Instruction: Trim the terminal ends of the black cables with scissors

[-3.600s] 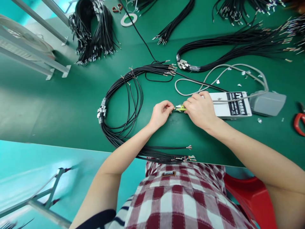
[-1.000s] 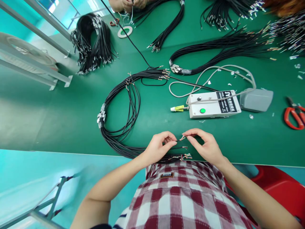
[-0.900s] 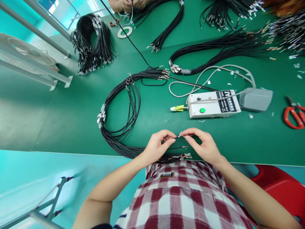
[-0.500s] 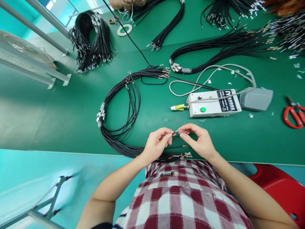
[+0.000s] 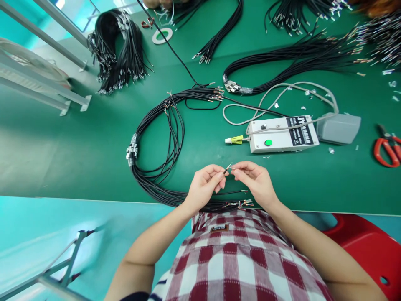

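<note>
My left hand (image 5: 207, 182) pinches a black cable (image 5: 226, 171) close to its stripped end, where thin light wires fan out. The fingertips of my right hand (image 5: 252, 177) close on one of those wires (image 5: 232, 168). Below both hands runs a curved bundle of black cables (image 5: 163, 193), its bare, coloured ends (image 5: 242, 204) lying against the checked apron. Metal connectors (image 5: 132, 150) wrapped in clear plastic gather the bundle at its left bend.
Behind my hands stands a white box (image 5: 282, 134) with a green button and yellow-white tip, beside a grey pedal-like block (image 5: 338, 128). Red-handled cutters (image 5: 387, 150) lie far right. More cable bundles (image 5: 120, 50), a tape roll (image 5: 162, 36) and a person's hand (image 5: 151, 3) are farther back.
My right hand has shifted slightly left, closer to my left hand, and its fingers have closed on a wire. The wires at the cable end now stand more spread apart.
</note>
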Available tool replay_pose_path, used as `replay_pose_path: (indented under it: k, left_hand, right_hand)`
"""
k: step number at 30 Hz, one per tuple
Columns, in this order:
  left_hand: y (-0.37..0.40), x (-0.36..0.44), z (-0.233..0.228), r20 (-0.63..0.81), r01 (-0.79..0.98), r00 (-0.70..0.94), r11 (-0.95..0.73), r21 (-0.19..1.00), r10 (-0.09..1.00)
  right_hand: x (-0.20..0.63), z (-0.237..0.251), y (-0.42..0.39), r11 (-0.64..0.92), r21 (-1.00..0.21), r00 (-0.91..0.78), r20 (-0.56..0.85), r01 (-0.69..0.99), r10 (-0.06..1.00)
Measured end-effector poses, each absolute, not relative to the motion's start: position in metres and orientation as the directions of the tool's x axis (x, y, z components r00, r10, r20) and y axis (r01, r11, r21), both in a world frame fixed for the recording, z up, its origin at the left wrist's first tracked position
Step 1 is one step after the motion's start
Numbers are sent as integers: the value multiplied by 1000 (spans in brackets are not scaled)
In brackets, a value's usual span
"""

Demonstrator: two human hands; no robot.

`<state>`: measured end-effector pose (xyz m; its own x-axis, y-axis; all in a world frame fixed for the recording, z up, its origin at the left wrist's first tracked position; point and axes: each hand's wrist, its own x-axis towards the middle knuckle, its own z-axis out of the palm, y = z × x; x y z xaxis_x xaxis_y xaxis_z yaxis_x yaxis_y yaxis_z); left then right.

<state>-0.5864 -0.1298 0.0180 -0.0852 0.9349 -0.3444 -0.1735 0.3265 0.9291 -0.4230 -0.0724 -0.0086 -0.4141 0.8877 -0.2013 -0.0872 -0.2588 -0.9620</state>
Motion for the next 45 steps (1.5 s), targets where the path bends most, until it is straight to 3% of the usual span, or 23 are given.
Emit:
replay_pose_path:
  k: [6, 14, 26, 35, 38, 41, 45]
  left_hand:
    - [-130, -586, 17, -337, -174, -86, 319, 932, 938]
    - [-133, -585, 14, -331, -250, -118, 294, 923, 936]
    - [-134, -587, 12, -345, -314, -112, 297, 902, 932]
    - [-134, -586, 9, -357, -325, -97, 309, 894, 929]
    - [-136, -587, 5, -352, -299, -97, 310, 902, 931]
    - [-137, -587, 4, -325, -231, -88, 298, 926, 942]
    - [-134, -579, 9, -235, -181, -85, 217, 959, 968]
  right_hand:
    - [-427, -1, -68, -241, -966, -433, -180, -90, 883]
    - [-447, -4, -77, -384, -896, -356, -291, -224, 888]
    - [-432, -7, -74, -239, -968, -382, -193, -75, 904]
    - [-454, -5, -78, -409, -872, -427, -274, -267, 862]
    - [-452, -7, -78, -430, -868, -414, -306, -248, 857]
    - [-444, -6, -76, -375, -913, -401, -286, -162, 870]
    - [-434, -7, -76, -141, -989, -357, -119, -36, 926]
